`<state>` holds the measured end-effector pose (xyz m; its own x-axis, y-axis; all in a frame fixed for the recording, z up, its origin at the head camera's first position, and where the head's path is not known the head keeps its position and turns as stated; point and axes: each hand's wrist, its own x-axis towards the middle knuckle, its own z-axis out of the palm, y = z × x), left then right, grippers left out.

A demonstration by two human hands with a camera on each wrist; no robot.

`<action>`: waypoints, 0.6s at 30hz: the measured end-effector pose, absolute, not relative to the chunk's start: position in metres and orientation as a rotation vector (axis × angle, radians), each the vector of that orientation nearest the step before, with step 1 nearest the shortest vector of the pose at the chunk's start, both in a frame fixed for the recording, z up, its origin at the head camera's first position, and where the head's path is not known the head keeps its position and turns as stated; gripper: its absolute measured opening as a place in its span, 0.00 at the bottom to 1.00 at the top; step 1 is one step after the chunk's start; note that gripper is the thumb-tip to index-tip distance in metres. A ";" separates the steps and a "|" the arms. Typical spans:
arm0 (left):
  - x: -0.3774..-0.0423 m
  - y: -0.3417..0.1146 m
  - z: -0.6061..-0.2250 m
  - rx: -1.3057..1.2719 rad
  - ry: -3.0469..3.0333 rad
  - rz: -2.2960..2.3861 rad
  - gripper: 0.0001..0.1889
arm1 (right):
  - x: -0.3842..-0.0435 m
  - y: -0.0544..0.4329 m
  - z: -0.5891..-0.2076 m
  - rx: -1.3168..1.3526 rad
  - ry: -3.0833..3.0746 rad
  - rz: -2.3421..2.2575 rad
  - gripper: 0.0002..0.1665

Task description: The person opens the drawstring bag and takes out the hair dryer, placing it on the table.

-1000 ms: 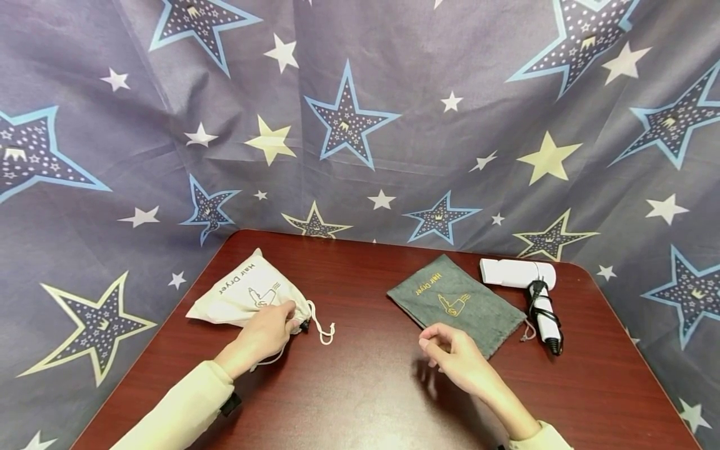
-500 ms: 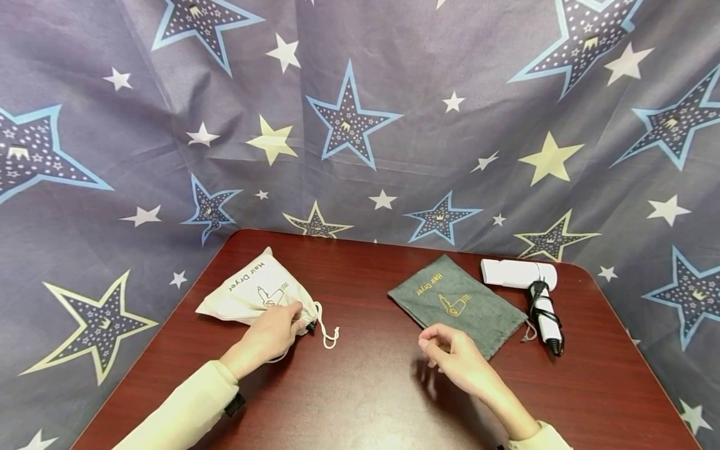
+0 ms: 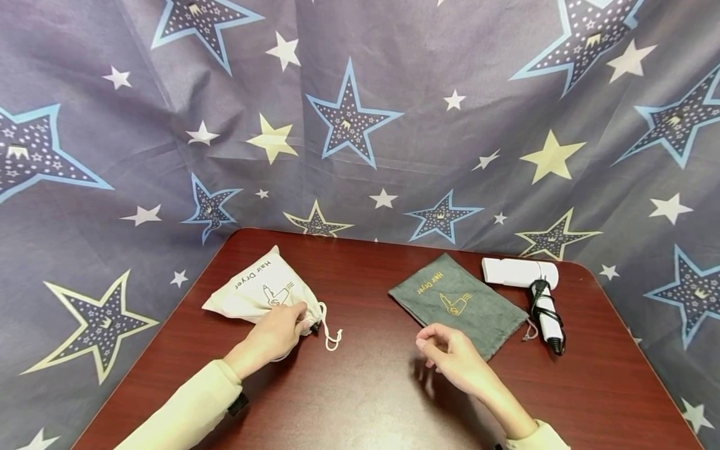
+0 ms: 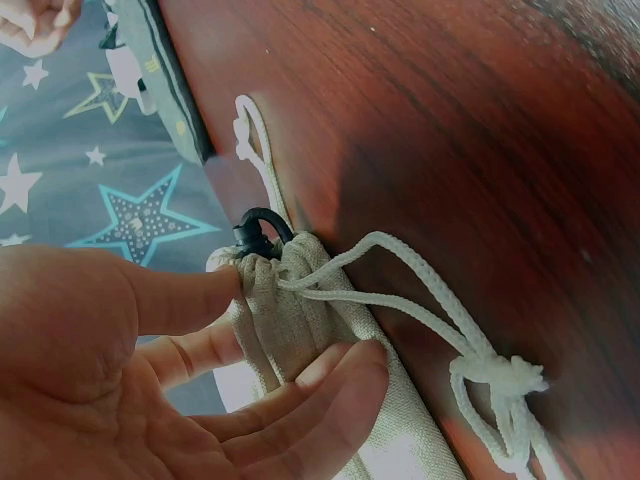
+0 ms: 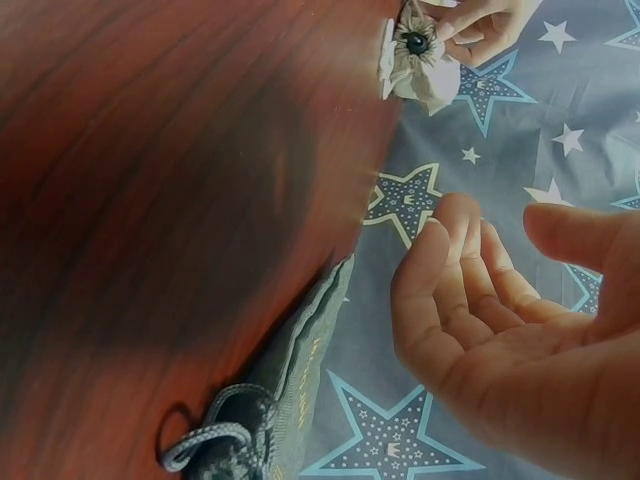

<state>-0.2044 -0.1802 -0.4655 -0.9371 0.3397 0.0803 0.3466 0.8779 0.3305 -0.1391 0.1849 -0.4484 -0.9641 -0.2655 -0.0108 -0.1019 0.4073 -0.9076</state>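
Note:
A cream drawstring pouch printed "Hair Dryer" lies on the left of the table. My left hand pinches its gathered neck between thumb and fingers. In the left wrist view a black cord end pokes from the neck, and white drawstrings trail from both sides. My right hand is held over the table with loosely bent fingers and nothing in them. Just beyond it lies a flat grey "Hair Dryer" pouch, its near edge partly covered by the hand.
A white hair dryer with a black cord wound on its handle lies right of the grey pouch. The dark red table ends at a star-patterned cloth behind and at both sides.
My left hand has dragged the cream pouch a little to the right across the table, its grip kept. The right hand, grey pouch and hair dryer have stayed in place.

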 end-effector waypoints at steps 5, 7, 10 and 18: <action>-0.203 -0.179 -0.466 -0.545 -3.040 -0.548 0.16 | -0.138 0.182 -0.450 -0.317 2.494 -1.600 0.11; -0.203 -0.179 -0.466 -0.545 -3.041 -0.546 0.16 | -0.138 0.181 -0.451 -0.317 2.494 -1.598 0.10; -0.203 -0.178 -0.466 -0.557 -3.035 -0.537 0.16 | -0.138 0.178 -0.452 -0.324 2.486 -1.598 0.11; -0.202 -0.174 -0.466 -0.596 -2.995 -0.527 0.16 | -0.139 0.171 -0.450 -0.359 2.477 -1.590 0.11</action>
<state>-0.2024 -0.1743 -0.4665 -0.9251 0.3645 0.1065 0.3789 0.8682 0.3203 -0.1392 0.1708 -0.4499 -0.9554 -0.2949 -0.0176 -0.1067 0.4001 -0.9102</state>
